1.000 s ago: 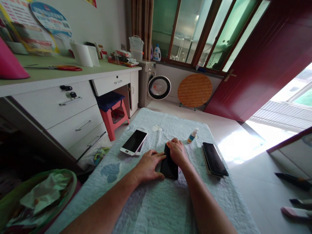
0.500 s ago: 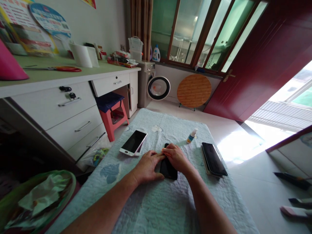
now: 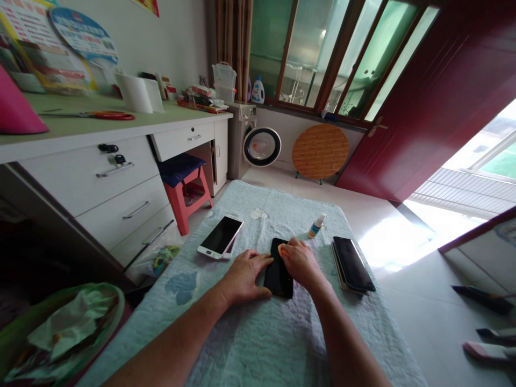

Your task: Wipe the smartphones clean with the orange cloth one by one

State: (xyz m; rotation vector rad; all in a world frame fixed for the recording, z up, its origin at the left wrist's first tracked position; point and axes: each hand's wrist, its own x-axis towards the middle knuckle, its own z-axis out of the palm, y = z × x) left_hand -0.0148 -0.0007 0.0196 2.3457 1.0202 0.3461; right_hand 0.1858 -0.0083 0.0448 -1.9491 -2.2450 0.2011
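Observation:
A black smartphone (image 3: 278, 275) lies face up on the quilted cloth before me. My left hand (image 3: 244, 277) steadies its left edge, with the fingertips at the upper side and the thumb lower down. Over the upper right of the screen, my right hand (image 3: 299, 259) is closed on a small orange cloth (image 3: 282, 249), mostly hidden by the fingers and pressed to the glass. A white smartphone (image 3: 221, 236) rests on another phone to the left. Beyond my right hand stands a small spray bottle (image 3: 316, 226). Farther right, a dark phone (image 3: 353, 263) tops a small stack.
The light blue quilted cloth (image 3: 242, 344) covers the table. A bin (image 3: 116, 312) with crumpled paper is at the lower left. A desk (image 3: 177, 121) carries scissors (image 3: 108, 115) and a paper roll (image 3: 137, 92). A red stool (image 3: 183, 199) stands under it.
My right hand has shifted right with the orange cloth, away from my left fingertips, baring more of the phone's upper screen. My left hand stays in place.

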